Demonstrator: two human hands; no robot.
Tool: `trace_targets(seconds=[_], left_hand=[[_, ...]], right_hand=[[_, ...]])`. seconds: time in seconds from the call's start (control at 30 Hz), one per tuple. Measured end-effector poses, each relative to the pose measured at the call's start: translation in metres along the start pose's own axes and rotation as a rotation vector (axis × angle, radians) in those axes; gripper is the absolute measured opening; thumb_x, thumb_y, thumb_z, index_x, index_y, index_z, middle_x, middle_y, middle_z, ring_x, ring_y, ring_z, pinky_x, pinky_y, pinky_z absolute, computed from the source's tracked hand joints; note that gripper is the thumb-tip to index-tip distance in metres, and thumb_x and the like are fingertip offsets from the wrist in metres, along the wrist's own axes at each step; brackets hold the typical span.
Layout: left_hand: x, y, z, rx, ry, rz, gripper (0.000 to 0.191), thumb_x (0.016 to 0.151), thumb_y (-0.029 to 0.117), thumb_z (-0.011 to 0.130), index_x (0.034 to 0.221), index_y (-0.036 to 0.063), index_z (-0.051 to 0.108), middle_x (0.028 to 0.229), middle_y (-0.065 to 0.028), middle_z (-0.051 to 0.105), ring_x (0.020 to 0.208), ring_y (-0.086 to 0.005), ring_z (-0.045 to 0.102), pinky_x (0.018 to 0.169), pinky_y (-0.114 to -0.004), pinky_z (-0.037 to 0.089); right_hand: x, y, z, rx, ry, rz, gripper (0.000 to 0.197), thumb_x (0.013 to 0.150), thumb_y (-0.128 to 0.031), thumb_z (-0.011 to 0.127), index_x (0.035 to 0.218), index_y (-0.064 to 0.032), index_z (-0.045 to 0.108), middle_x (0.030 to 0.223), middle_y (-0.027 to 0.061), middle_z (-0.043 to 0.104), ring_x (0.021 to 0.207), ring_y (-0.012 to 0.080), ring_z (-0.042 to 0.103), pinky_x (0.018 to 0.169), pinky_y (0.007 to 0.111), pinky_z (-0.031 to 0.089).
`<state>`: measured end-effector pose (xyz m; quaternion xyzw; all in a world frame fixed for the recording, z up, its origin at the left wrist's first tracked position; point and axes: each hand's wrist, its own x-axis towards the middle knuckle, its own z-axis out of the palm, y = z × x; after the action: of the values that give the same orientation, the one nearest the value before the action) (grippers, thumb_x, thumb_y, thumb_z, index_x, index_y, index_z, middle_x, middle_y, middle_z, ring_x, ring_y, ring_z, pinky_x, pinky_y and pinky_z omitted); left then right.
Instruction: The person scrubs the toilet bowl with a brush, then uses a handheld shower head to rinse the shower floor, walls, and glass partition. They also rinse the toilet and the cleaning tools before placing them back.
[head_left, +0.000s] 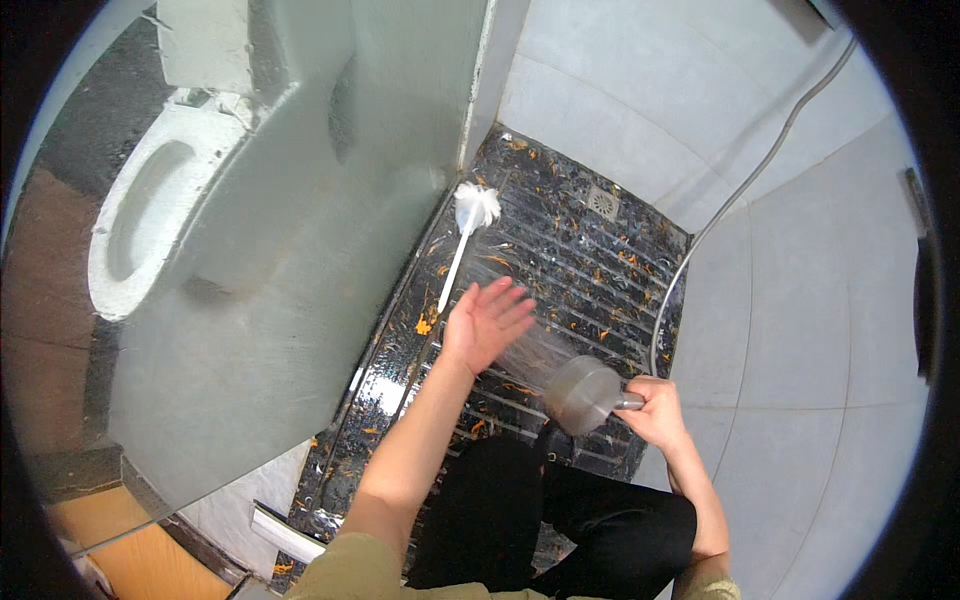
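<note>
My right hand (655, 411) is closed around the short handle of a round metallic shower head (583, 395), from which water sprays left. In that spray I hold my left hand (487, 324) palm up, fingers apart and nothing in it. A toilet brush with a white handle (456, 270) and white bristles (477, 204) lies on the black, orange-flecked shower floor (555, 292), just beyond my left hand. From near my right hand, a grey shower hose (757, 169) runs up along the tiled wall.
A frosted glass panel (300, 247) borders the shower on the left, with a white toilet (150, 217) behind it. A square floor drain (602, 203) lies near the far corner. Grey tiled walls (795, 315) stand on the right. A white-edged squeegee-like strip (285, 532) lies at the lower left.
</note>
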<state>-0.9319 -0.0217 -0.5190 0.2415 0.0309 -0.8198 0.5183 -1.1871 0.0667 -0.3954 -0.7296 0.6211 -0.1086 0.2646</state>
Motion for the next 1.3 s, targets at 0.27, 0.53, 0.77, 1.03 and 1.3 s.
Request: trace_targets(seconds=[0.27, 0.53, 0.77, 1.03, 1.3], left_hand=[[-0.055, -0.072, 0.043, 0.181, -0.443, 0.065, 0.042, 0.083, 0.006, 0.049, 0.123, -0.0012, 0.041, 0.131, -0.0122, 0.037, 0.119, -0.0215, 0.040, 0.098, -0.037, 0.032], [-0.072, -0.054, 0.077, 0.558, -0.002, 0.039, 0.031, 0.092, 0.035, 0.041, 0.099, 0.0088, 0.057, 0.105, -0.0038, 0.059, 0.099, -0.0142, 0.053, 0.082, -0.037, 0.042], [-0.049, -0.054, 0.015, 0.212, 0.396, 0.342, 0.024, 0.090, 0.030, 0.047, 0.101, 0.0100, 0.053, 0.109, -0.0047, 0.056, 0.104, -0.0177, 0.048, 0.085, -0.043, 0.041], [-0.087, -0.011, -0.015, -0.077, 0.587, 0.465, 0.022, 0.094, 0.029, 0.038, 0.085, 0.0095, 0.046, 0.107, -0.0063, 0.054, 0.101, -0.0215, 0.053, 0.085, -0.046, 0.047], [-0.085, -0.009, -0.032, -0.113, 0.617, 0.497, 0.022, 0.092, 0.028, 0.043, 0.085, 0.0082, 0.048, 0.107, -0.0070, 0.055, 0.099, -0.0218, 0.055, 0.079, -0.046, 0.050]], right_hand=[[0.039, -0.024, 0.020, -0.103, 0.295, -0.028, 0.026, 0.072, -0.022, 0.064, 0.065, -0.0003, 0.051, 0.065, 0.0153, 0.053, 0.059, 0.0339, 0.054, 0.053, 0.041, 0.041], [0.145, -0.073, 0.005, 0.938, -0.300, 0.147, 0.028, 0.089, -0.016, 0.045, 0.112, -0.0011, 0.051, 0.107, 0.0094, 0.055, 0.100, 0.0186, 0.054, 0.083, 0.029, 0.045], [0.230, -0.096, 0.118, 0.627, -0.888, -0.049, 0.030, 0.086, -0.019, 0.054, 0.113, -0.0079, 0.055, 0.096, 0.0076, 0.062, 0.082, 0.0147, 0.059, 0.069, 0.028, 0.048], [0.280, -0.049, 0.260, -0.324, -0.485, -0.060, 0.048, 0.082, -0.049, 0.047, 0.123, -0.0237, 0.046, 0.111, 0.0159, 0.052, 0.098, 0.0325, 0.055, 0.079, 0.041, 0.046], [0.368, 0.067, 0.241, 0.704, 0.234, 0.298, 0.030, 0.071, 0.004, 0.053, 0.098, -0.0050, 0.043, 0.075, 0.0110, 0.053, 0.055, 0.0206, 0.057, 0.041, 0.033, 0.045]])
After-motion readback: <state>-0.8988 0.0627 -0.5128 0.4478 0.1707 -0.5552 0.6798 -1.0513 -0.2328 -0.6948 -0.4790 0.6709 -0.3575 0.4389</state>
